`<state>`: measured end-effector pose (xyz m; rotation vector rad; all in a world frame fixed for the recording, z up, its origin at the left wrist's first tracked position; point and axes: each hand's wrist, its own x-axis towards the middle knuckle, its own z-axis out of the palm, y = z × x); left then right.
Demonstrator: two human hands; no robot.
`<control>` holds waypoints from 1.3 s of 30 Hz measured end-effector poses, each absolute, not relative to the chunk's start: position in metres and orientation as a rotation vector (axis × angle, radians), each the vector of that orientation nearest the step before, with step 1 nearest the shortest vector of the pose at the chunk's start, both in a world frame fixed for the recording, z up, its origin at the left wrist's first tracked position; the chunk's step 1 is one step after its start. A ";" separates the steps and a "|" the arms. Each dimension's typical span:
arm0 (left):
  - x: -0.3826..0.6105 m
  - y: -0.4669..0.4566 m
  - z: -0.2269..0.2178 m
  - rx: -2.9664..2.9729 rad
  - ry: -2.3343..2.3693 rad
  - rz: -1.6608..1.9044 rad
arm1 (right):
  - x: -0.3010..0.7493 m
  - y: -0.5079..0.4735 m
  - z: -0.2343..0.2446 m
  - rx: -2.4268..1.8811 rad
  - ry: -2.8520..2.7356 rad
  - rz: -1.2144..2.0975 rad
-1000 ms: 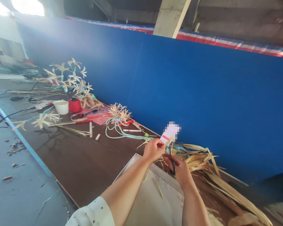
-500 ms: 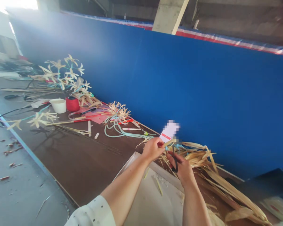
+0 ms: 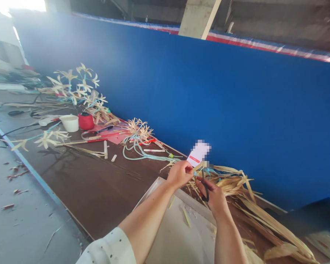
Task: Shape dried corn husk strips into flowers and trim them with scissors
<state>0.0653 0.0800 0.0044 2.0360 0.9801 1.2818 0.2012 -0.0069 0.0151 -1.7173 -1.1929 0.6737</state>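
Observation:
My left hand (image 3: 179,173) is closed in a pinch on a small strip of dried husk (image 3: 198,167), held up over the near end of the brown table (image 3: 99,190). My right hand (image 3: 213,194) is closed around black scissors (image 3: 205,187), whose blades point up at the strip. Behind both hands lies a pile of dried husk leaves (image 3: 236,185) with pale blue strands in it. A white card (image 3: 198,153) with a red stripe stands just beyond my left hand.
A white board (image 3: 170,234) lies under my forearms. Farther left on the table are husk flowers (image 3: 79,88), a white cup (image 3: 70,123), a red thread spool (image 3: 85,121), loose blue tubing (image 3: 143,152) and black cables (image 3: 8,132). A blue wall (image 3: 236,102) runs behind.
The hands stay together over the husk pile; my right hand with the scissors has shifted slightly right and down. The view has moved a little.

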 end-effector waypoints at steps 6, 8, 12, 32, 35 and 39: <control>0.065 0.079 0.007 2.049 0.989 1.254 | 0.196 -0.009 0.020 -1.722 -1.182 0.669; 0.065 0.078 0.007 2.054 0.988 1.250 | 0.197 -0.008 0.020 -1.716 -1.188 0.667; 0.064 0.077 0.007 2.072 0.974 1.256 | 0.200 -0.007 0.015 -1.705 -1.182 0.688; 0.062 0.083 0.007 1.971 1.010 1.238 | 0.199 -0.010 0.020 -1.723 -1.179 0.660; 0.062 0.083 0.007 1.975 1.005 1.231 | 0.199 -0.010 0.019 -1.710 -1.167 0.658; 0.062 0.083 0.007 1.986 0.979 1.238 | 0.200 -0.009 0.019 -1.724 -1.171 0.646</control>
